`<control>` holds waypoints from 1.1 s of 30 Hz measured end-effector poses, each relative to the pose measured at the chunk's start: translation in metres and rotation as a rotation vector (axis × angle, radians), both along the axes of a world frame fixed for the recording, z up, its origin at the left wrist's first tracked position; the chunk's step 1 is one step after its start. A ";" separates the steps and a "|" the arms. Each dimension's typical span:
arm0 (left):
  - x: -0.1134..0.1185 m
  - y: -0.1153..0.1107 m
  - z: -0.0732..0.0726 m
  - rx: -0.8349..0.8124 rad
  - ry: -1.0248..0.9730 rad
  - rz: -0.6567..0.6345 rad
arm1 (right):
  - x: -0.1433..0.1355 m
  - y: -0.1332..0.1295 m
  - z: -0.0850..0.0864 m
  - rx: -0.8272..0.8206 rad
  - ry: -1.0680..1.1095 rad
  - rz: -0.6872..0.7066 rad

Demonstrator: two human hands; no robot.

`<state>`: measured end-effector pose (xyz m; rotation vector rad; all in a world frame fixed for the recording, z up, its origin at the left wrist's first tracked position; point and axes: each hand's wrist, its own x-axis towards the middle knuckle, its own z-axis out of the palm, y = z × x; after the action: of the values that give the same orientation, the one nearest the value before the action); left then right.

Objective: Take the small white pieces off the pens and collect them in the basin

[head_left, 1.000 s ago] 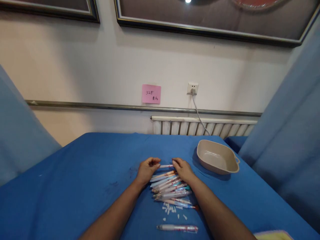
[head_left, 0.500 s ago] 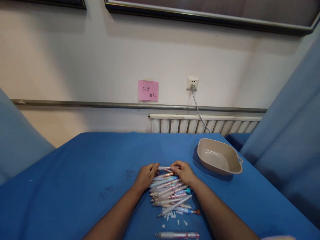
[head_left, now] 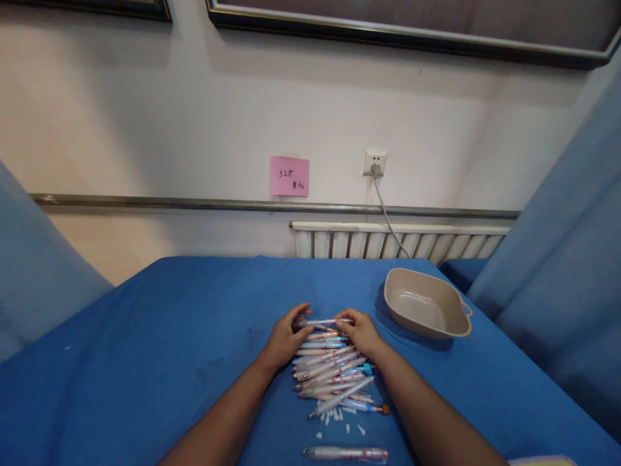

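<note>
A slim white pen (head_left: 321, 321) lies level at the far end of a pile of pens (head_left: 327, 372). My right hand (head_left: 359, 330) pinches its right end between thumb and fingertips. Around the pen's left end, my left hand (head_left: 286, 335) has its thumb and fingers spread apart, not closed on it. The piled pens are mostly white and clear with pink or blue patterns; some have teal or brown tops. Small white pieces (head_left: 334, 415) are scattered at the near side of the pile. One separate pen (head_left: 345, 454) lies nearest to me.
A beige plastic basin (head_left: 422, 307) stands at the right on the blue cloth (head_left: 194, 323). Behind it are a white radiator (head_left: 388, 241), a cord from a wall socket (head_left: 375, 162) and a pink note (head_left: 290, 177). Blue curtains (head_left: 557, 259) hang at both sides.
My left hand has loosened, its fingers spreading away from the pen's left end. My right hand keeps its pinch, and the pen has risen slightly in view.
</note>
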<state>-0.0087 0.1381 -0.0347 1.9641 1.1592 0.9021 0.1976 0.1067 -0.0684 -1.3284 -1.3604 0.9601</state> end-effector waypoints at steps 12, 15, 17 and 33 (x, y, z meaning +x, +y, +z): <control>-0.014 0.020 -0.013 0.060 0.036 0.147 | 0.021 0.009 -0.004 0.090 -0.071 -0.188; -0.007 0.011 -0.008 0.137 0.089 0.020 | 0.011 0.005 -0.004 0.055 -0.071 -0.091; -0.004 0.007 -0.005 0.131 0.119 -0.065 | 0.005 0.002 -0.005 0.018 -0.048 -0.011; -0.005 0.017 -0.008 0.144 0.175 0.110 | 0.009 -0.012 0.022 0.111 -0.745 0.002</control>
<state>-0.0142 0.1553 -0.0431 2.1485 1.3455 0.9060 0.2070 0.0945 -0.0461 -1.6764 -1.9279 0.3721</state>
